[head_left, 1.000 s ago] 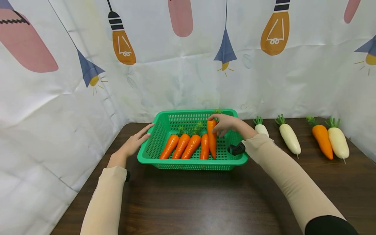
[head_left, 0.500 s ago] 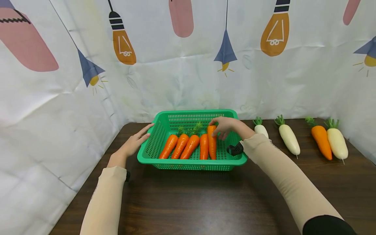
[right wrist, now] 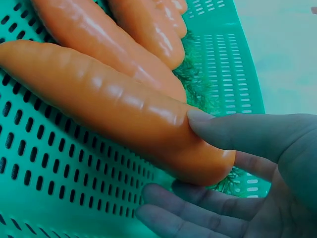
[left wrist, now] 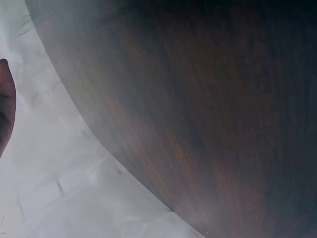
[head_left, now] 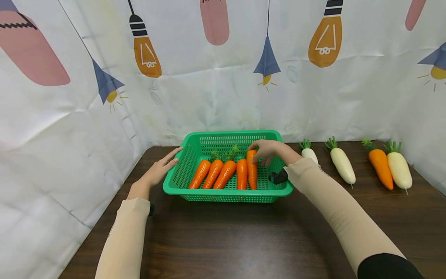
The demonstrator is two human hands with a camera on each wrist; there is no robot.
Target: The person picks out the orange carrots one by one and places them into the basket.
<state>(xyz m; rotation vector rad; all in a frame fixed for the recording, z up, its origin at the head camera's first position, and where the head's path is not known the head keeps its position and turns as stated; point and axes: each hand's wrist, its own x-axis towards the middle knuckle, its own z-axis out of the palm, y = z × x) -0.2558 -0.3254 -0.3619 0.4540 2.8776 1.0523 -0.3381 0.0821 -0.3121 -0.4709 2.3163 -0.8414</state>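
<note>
A green plastic basket (head_left: 228,192) holds a row of glossy orange carrots with feathery green tops. At the right end of the row, my right hand (head_left: 267,150) pinches one carrot (head_left: 252,172) near its thick end. The right wrist view shows the thumb (right wrist: 210,126) on this carrot's side and the other fingers beneath and beyond it. Beside it in the basket lies another carrot (head_left: 242,174), its tip toward me. My left hand (head_left: 158,170) rests its fairly straight fingers against the basket's left rim. Only a sliver of that hand appears in the left wrist view.
On the dark wooden table (head_left: 223,236), right of the basket, lie a small white radish (head_left: 309,154), a longer white radish (head_left: 343,164), another carrot (head_left: 381,166) and a thick white radish (head_left: 399,169). A patterned white curtain (head_left: 223,97) hangs behind and at the left.
My right hand has lowered the carrot slightly, and it now lies flatter on the basket floor beside its neighbour. The left hand has stayed at the rim.
</note>
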